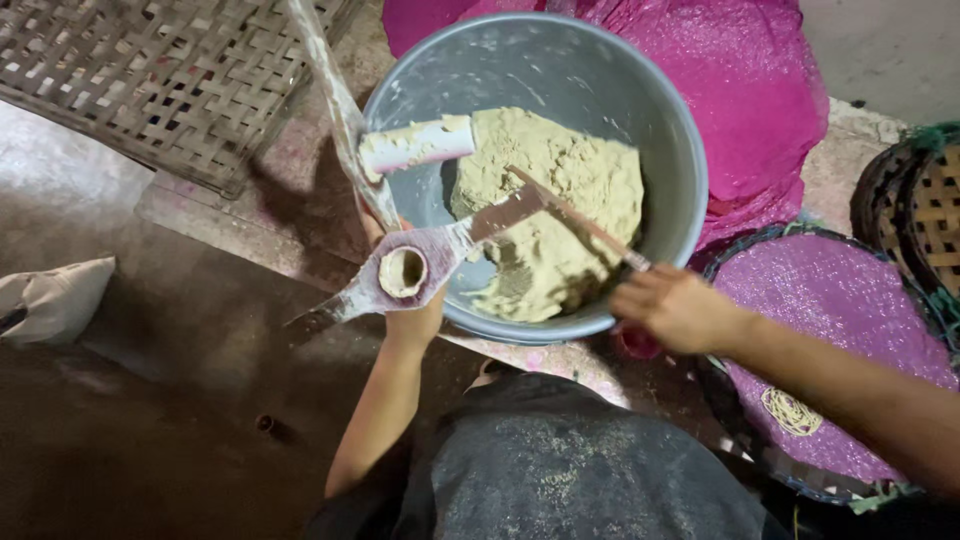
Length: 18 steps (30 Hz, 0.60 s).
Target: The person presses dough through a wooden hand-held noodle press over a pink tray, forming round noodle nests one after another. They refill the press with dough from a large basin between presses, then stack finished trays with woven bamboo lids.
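Note:
A big grey basin (pixel 660 110) holds a mound of pale tan dough (pixel 560 200). My left hand (pixel 412 322) grips a dough-smeared press tool (pixel 400 272) at the basin's near-left rim; its round barrel is packed with dough and a long lever (pixel 335 100) rises up and away. A white plunger (pixel 415 143) coated in dough sticks out from the lever over the basin. My right hand (pixel 675 305) holds a flat stick (pixel 580 217) by its end, its blade lying across the dough towards the press.
Round woven trays covered with pink mesh (pixel 830 300) lie at the right, one bearing a small coil of dough strands (pixel 792 410). More pink mesh (pixel 750 70) sits behind the basin. A woven bamboo mat (pixel 150 70) lies at the upper left, a white sack (pixel 55 295) at the left.

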Motion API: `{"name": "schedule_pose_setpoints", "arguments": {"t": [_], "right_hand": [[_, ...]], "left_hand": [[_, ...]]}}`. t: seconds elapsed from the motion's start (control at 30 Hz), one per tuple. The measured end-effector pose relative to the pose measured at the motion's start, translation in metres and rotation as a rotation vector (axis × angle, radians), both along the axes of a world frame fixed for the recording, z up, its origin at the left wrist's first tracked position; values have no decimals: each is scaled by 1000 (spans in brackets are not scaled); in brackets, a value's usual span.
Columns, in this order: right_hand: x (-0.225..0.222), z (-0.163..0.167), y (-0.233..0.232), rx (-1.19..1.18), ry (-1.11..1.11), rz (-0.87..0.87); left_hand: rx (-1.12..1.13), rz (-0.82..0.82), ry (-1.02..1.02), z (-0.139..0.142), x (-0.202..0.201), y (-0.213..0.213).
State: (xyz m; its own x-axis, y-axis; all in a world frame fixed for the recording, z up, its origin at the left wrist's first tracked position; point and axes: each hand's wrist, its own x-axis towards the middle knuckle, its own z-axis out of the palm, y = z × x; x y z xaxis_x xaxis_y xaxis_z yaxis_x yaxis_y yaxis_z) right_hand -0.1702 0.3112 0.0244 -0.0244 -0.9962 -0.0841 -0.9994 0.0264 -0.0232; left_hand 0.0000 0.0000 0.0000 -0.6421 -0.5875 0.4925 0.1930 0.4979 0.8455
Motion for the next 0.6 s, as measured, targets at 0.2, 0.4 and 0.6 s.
{"name": "schedule_pose_setpoints", "arguments": {"t": [0.2,0.4,0.6], "right_hand": [[80,-17,-76,-279,-279,-145],[32,-28,-108,16,-171,-526],[-11,22,-82,500,-24,-766]], "left_hand": [[2,-2,31,0,-4,2],[-94,10,2,-19,-9,-10],[-127,27,16,-34,-8,-6]]}}
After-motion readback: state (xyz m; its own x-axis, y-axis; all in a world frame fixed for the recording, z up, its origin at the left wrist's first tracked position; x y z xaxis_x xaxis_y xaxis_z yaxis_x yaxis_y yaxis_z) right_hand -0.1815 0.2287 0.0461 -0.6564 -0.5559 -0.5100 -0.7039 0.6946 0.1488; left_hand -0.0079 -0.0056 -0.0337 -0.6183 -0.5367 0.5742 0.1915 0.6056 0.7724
